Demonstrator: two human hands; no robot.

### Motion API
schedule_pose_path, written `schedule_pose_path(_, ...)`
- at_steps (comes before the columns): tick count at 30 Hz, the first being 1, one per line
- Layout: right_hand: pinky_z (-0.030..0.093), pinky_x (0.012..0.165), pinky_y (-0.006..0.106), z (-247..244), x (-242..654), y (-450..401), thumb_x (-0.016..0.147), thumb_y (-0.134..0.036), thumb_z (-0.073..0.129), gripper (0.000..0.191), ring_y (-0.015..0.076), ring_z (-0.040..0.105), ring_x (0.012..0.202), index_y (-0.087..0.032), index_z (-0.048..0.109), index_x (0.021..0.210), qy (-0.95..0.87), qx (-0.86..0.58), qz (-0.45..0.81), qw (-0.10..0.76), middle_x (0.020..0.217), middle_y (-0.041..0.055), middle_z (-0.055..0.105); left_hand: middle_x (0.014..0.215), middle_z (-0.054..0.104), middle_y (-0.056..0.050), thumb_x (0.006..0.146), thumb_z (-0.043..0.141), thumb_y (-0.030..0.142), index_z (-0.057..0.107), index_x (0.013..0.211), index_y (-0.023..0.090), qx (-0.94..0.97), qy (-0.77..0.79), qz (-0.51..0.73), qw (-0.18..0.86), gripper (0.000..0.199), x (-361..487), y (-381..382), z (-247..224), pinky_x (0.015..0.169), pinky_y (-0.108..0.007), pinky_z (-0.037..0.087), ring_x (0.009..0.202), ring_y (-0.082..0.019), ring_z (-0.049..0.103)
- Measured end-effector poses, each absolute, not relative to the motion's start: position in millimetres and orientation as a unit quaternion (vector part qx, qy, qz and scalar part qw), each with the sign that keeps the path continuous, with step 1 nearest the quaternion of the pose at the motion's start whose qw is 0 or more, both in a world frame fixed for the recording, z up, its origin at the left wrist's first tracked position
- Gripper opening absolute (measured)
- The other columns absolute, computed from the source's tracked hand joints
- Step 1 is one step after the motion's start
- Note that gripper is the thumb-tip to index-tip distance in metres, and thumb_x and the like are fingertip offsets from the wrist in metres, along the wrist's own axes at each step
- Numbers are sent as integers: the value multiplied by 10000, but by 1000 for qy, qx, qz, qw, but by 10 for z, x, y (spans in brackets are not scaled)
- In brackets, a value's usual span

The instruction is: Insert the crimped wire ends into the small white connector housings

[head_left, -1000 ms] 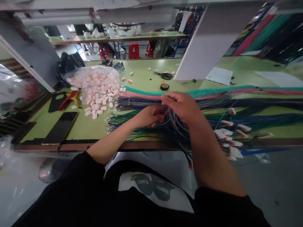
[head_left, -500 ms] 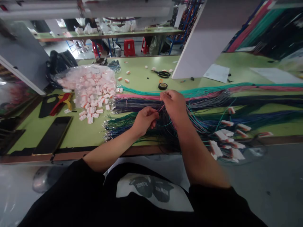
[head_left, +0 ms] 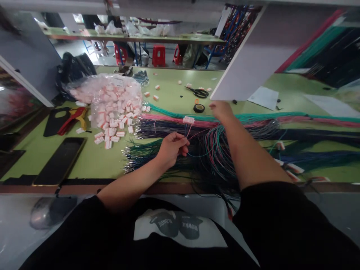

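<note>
Holding the wires (head_left: 186, 129) just below the white plug (head_left: 188, 120), my left grip (head_left: 172, 149) is pinched shut, thumb against finger. The plug stands beyond the fingertips, over the pink wires (head_left: 168, 118) on the surface (head_left: 168, 84). I judge it light and rigid, probably smooth plastic; the wires look thin and limp, apt to bend or snag in the loose loops (head_left: 218, 144) beside them. I'd take the plug by its short ends, or all its wires together close under it, rather than tug a single strand. My right grip (head_left: 222, 111) hangs apart from it, near the tape (head_left: 199, 111), fingers curled; I cannot tell how far open they are or whether they have anything.

Farther out lie the scissors (head_left: 200, 92), a bag (head_left: 118, 84) with more plugs spilling out, and the phone (head_left: 60, 161). Small print on the bag is unreadable, as are the sheets (head_left: 264, 98). The shirt (head_left: 180, 228) reads "BLONDIE" and "BROWNIE"; I find no legible brand on the plug.
</note>
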State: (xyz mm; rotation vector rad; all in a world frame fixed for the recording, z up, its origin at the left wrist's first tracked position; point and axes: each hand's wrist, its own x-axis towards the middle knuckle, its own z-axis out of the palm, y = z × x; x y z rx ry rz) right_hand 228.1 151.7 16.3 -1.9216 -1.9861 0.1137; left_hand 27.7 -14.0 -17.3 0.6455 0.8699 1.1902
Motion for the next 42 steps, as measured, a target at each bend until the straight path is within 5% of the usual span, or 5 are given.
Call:
schedule_pose_path(6, 390, 941, 313, -227, 2157, 1777, 825, -77, 530, 303, 229, 567, 1107, -87, 657, 1100, -735, -665, 57, 118, 1249, 213, 617, 546, 622, 35, 745, 626, 41, 472, 683, 164, 251, 376, 539, 711, 207, 272, -74, -238, 405, -163, 364, 378, -63, 502)
schedule_pose_path(15, 463, 697, 297, 134, 2125, 1644, 822, -179, 533, 232, 176, 605, 743, -176, 709, 972, -755, -624, 159, 120, 857, 55, 705, 529, 602, 38, 765, 575, -2, 441, 699, 178, 188, 380, 577, 698, 234, 212, 20, -228, 436, -168, 379, 397, -77, 524)
schedule_pose_path(19, 467, 697, 307, 460, 1985, 1047, 807, -314, 580, 220, 167, 617, 736, -231, 731, 942, -820, -491, 266, 128, 881, 25, 726, 517, 582, 54, 794, 538, 7, 418, 700, 190, 187, 388, 598, 676, 238, 192, 52, -217, 427, -180, 373, 389, -80, 518)
schedule_pose_path(28, 442, 705, 330, 608, 1615, -14, 892, -359, 438, 322, 255, 656, 931, -218, 725, 863, -869, -493, 26, 35, 953, 64, 743, 403, 447, 114, 824, 465, -13, 433, 708, 206, 445, 426, 564, 550, 250, 228, -88, -179, 425, -191, 335, 353, -68, 432)
schedule_pose_path(42, 322, 589, 296, 655, 1495, -191, 912, -325, 438, 266, 264, 638, 934, -215, 679, 937, -817, -575, -43, -7, 1048, 78, 725, 431, 441, 104, 858, 518, 90, 458, 653, 192, 494, 382, 587, 515, 237, 189, -174, -129, 419, -176, 308, 368, -46, 410)
